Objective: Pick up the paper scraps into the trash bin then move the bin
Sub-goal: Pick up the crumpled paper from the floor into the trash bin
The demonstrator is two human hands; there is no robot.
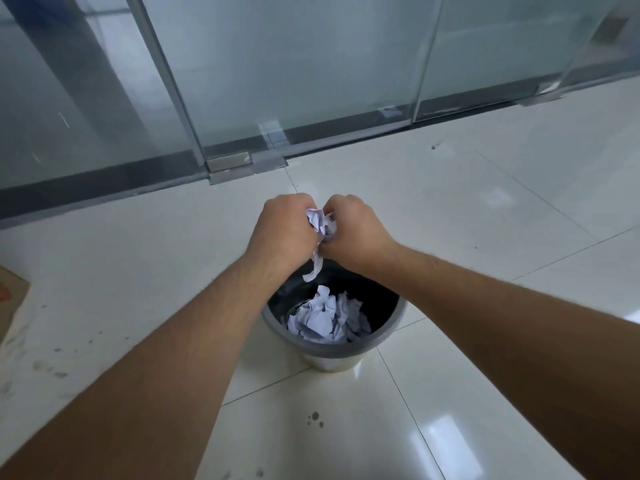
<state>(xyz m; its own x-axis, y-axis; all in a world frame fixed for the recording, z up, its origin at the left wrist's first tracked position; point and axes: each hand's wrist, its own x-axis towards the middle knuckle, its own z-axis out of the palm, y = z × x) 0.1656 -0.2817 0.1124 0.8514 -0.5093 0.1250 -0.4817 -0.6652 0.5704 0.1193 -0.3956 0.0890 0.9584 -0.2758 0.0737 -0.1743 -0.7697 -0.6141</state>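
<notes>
At the far left edge, the corner of a brown cardboard sheet (10,299) lies on the white tiled floor (485,216), near a patch of dark smudges (45,362). Behind it, frosted glass partitions (277,64) run along the back, set in a dark base rail with a metal floor hinge (228,162) under the door panel.

A person's two bare forearms reach forward into the centre of the scene. The left hand (282,233) is clenched around a wad of crumpled white paper scraps (320,221), its knuckles turned up. The right hand (356,228) presses against it from the other side, fingers likewise curled tight on the same wad, so the paper is pinched between both fists. A thin torn strip (313,268) dangles from the bundle, hanging over the far rim of the bin.

Directly below the hands stands a round trash bin (381,342) with a grey rim and dark inside, upright on the floor. More crumpled paper (325,317) already lies inside it. Dark drip spots (315,419) mark the tile in front of the bin.
</notes>
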